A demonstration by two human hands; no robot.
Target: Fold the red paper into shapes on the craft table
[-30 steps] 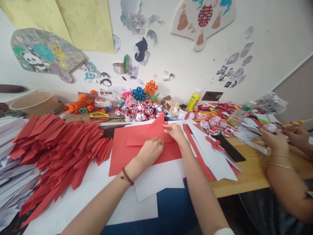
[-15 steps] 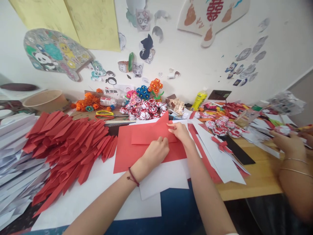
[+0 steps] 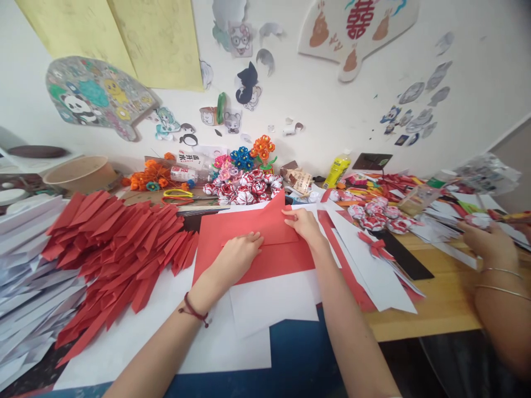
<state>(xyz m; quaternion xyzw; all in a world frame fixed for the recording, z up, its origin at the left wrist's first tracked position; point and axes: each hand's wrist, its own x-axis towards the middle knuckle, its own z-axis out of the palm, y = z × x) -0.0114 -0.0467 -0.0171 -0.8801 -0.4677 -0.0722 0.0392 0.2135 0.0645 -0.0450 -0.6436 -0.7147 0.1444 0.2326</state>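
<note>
A folded piece of red paper (image 3: pixel 274 226) lies over a larger flat red sheet (image 3: pixel 269 262), with a pointed corner standing up at its top. My left hand (image 3: pixel 238 254) lies on the folded piece near its lower left edge, fingers outstretched and pressing down on the paper. At the right end, my right hand (image 3: pixel 302 222) pinches the upper edge of the folded red paper between thumb and fingers. White sheets (image 3: pixel 274 301) lie beneath the red ones, close to my forearms.
Folded red strips (image 3: pixel 120 243) and white strips (image 3: pixel 29 287) pile up at the left. Red-and-white paper flowers (image 3: pixel 249 187), scissors (image 3: pixel 178 194) and a yellow bottle (image 3: pixel 337 170) line the back. Another person's hand (image 3: pixel 492 243) works at the right, near more paper pieces.
My left hand has slid left along the folded red paper, and its curled fingers have stretched out. My right hand stays nearly in place on the paper.
</note>
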